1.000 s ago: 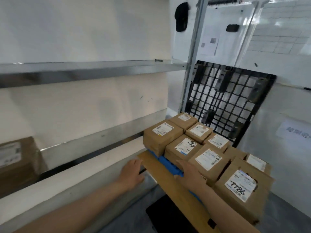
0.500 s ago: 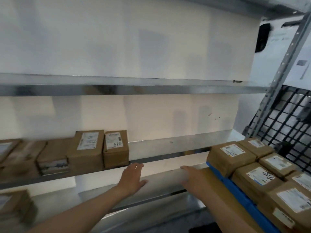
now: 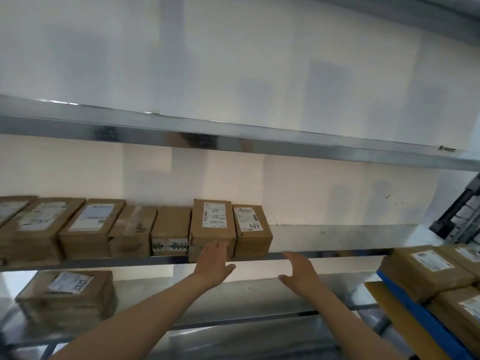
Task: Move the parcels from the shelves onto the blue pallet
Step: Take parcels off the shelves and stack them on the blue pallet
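A row of brown cardboard parcels stands on the middle metal shelf (image 3: 324, 254). The two at the right end are a taller parcel (image 3: 212, 227) and a parcel marked "A68" (image 3: 250, 229). My left hand (image 3: 214, 263) is open, its fingers against the taller parcel's front face. My right hand (image 3: 298, 274) is open below the shelf edge, right of the "A68" parcel and apart from it. At the right edge, the blue pallet (image 3: 420, 315) carries several labelled parcels (image 3: 426, 268).
More parcels (image 3: 70, 294) lie on the lower shelf at the left. The upper shelf (image 3: 233, 141) runs across overhead. A black grid pallet (image 3: 462, 219) leans at the far right. A brown board (image 3: 405, 323) lies under the blue pallet.
The view has swung left from the pallet to the shelves. Both hands have left the pallet edge and risen toward the two right-end parcels; the left hand now touches one.
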Tool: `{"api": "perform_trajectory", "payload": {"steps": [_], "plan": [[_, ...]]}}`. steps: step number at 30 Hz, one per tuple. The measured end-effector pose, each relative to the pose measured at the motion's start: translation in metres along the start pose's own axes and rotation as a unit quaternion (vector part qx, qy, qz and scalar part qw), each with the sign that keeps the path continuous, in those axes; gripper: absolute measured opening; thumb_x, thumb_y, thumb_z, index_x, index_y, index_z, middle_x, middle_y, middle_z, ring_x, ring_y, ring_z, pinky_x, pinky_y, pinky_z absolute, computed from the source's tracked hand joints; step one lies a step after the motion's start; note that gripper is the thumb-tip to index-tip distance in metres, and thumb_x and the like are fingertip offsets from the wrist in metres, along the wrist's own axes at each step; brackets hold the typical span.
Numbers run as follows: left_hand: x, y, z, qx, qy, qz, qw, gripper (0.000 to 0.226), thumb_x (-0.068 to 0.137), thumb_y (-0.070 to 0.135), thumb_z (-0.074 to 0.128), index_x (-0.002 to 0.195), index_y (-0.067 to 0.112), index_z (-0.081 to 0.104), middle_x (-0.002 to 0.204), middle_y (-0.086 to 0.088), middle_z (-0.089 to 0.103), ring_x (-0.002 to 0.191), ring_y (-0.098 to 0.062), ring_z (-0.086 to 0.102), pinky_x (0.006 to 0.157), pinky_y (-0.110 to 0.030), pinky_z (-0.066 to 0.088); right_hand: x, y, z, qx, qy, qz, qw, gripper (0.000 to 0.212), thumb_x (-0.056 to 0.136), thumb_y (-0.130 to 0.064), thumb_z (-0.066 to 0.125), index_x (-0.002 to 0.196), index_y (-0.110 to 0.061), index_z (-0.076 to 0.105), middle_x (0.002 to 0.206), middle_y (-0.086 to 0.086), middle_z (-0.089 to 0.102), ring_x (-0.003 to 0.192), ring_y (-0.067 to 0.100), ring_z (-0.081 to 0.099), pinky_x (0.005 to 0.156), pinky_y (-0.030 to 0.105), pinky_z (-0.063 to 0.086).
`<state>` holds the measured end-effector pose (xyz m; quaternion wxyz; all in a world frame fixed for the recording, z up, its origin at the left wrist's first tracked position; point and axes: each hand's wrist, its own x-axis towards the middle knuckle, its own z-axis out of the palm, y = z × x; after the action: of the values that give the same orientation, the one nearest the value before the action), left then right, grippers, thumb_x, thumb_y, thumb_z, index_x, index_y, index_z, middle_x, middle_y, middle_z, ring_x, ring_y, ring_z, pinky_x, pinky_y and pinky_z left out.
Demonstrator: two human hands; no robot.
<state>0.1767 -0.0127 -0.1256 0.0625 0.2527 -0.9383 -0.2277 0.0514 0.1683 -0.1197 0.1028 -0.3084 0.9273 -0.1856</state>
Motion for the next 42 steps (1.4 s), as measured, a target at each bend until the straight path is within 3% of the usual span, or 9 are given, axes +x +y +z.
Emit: {"api": "perform_trajectory", "payload": {"steps": [5, 9, 15, 18, 22, 30, 34, 39, 42], "plan": [[0.027, -0.002, -0.001, 0.005, 0.013, -0.001, 1.0, 0.047, 0.087, 0.034, 0.059, 0.125, 0.013, 0.041, 0.133, -0.008, 0.048, 0.119, -0.025, 0.046, 0.1, -0.035, 0.041, 0.041, -0.021, 0.01, 0.013, -0.005, -0.028, 1.0, 0.059, 0.083, -0.028, 0.066, 0.134, -0.026, 0.037, 0.143, -0.001, 0.038, 0.128, 0.018, 0.041, 0.104, 0.029, 0.036], [0.059, 0.002, 0.0, 0.005, -0.001, 0.015, 1.0, 0.053, 0.088, 0.031, 0.059, 0.132, 0.013, 0.035, 0.14, -0.01, 0.04, 0.128, -0.027, 0.039, 0.108, -0.041, 0.034, 0.088, -0.027, 0.014, -0.007, 0.015, -0.081, 0.997, 0.043, 0.084, -0.028, 0.065, 0.123, -0.028, 0.047, 0.129, 0.002, 0.053, 0.111, 0.018, 0.055, 0.09, 0.024, 0.047], [0.116, 0.011, 0.014, 0.069, -0.017, 0.048, 0.996, 0.052, 0.089, 0.03, 0.058, 0.134, 0.016, 0.036, 0.139, -0.006, 0.04, 0.13, -0.024, 0.033, 0.112, -0.039, 0.027, 0.157, -0.013, 0.017, -0.058, -0.086, -0.042, 0.994, 0.086, 0.073, -0.029, 0.075, 0.141, -0.028, 0.022, 0.143, 0.005, 0.032, 0.127, 0.027, 0.04, 0.103, 0.038, 0.043], [0.137, 0.017, 0.026, 0.086, -0.045, 0.046, 0.994, 0.06, 0.09, 0.03, 0.057, 0.14, 0.016, 0.028, 0.149, -0.006, 0.027, 0.141, -0.028, 0.017, 0.117, -0.043, 0.017, 0.183, -0.005, 0.021, -0.013, -0.144, -0.04, 0.989, 0.086, 0.075, -0.023, 0.073, 0.142, -0.026, 0.018, 0.145, 0.003, 0.031, 0.13, 0.027, 0.039, 0.105, 0.042, 0.042], [0.155, 0.019, 0.038, 0.047, -0.081, 0.023, 0.995, 0.065, 0.088, 0.029, 0.059, 0.142, 0.017, 0.023, 0.154, -0.007, 0.015, 0.144, -0.034, 0.007, 0.117, -0.049, 0.019, 0.203, 0.004, 0.02, -0.04, -0.162, -0.086, 0.982, 0.09, 0.072, -0.012, 0.073, 0.144, -0.024, 0.019, 0.139, 0.006, 0.044, 0.124, 0.024, 0.048, 0.101, 0.037, 0.046], [0.175, 0.031, 0.056, -0.068, -0.062, 0.008, 0.996, 0.069, 0.085, 0.016, 0.064, 0.14, 0.018, 0.023, 0.153, -0.008, 0.006, 0.137, -0.022, 0.023, 0.112, -0.036, 0.036, 0.217, 0.015, 0.009, -0.015, -0.184, -0.083, 0.979, 0.087, 0.073, -0.011, 0.072, 0.142, -0.027, 0.021, 0.132, 0.003, 0.052, 0.114, 0.017, 0.054, 0.097, 0.03, 0.046], [0.177, 0.031, 0.064, -0.097, -0.071, -0.008, 0.993, 0.076, 0.087, 0.02, 0.061, 0.144, 0.016, 0.01, 0.155, -0.011, -0.006, 0.139, -0.024, 0.022, 0.113, -0.037, 0.033, 0.21, 0.008, 0.01, -0.02, -0.186, -0.07, 0.98, 0.091, 0.072, -0.01, 0.071, 0.144, -0.025, 0.017, 0.132, 0.006, 0.051, 0.117, 0.019, 0.052, 0.09, 0.021, 0.041], [0.181, 0.031, 0.066, -0.114, -0.098, -0.054, 0.987, 0.079, 0.092, 0.016, 0.051, 0.148, 0.011, -0.004, 0.152, -0.019, -0.024, 0.143, -0.034, 0.012, 0.118, -0.042, 0.021, 0.195, -0.001, 0.007, -0.007, -0.184, -0.034, 0.982, 0.094, 0.071, -0.009, 0.073, 0.144, -0.021, 0.016, 0.138, 0.007, 0.047, 0.126, 0.021, 0.045, 0.103, 0.028, 0.039], [0.183, 0.029, 0.072, -0.099, -0.101, -0.051, 0.989, 0.08, 0.09, 0.017, 0.056, 0.148, 0.016, 0.0, 0.152, -0.024, -0.016, 0.142, -0.036, 0.014, 0.117, -0.041, 0.024, 0.178, -0.004, 0.006, 0.006, -0.159, -0.004, 0.987, 0.095, 0.074, -0.011, 0.072, 0.146, -0.019, 0.011, 0.141, 0.008, 0.044, 0.129, 0.021, 0.043, 0.106, 0.029, 0.038]]}}
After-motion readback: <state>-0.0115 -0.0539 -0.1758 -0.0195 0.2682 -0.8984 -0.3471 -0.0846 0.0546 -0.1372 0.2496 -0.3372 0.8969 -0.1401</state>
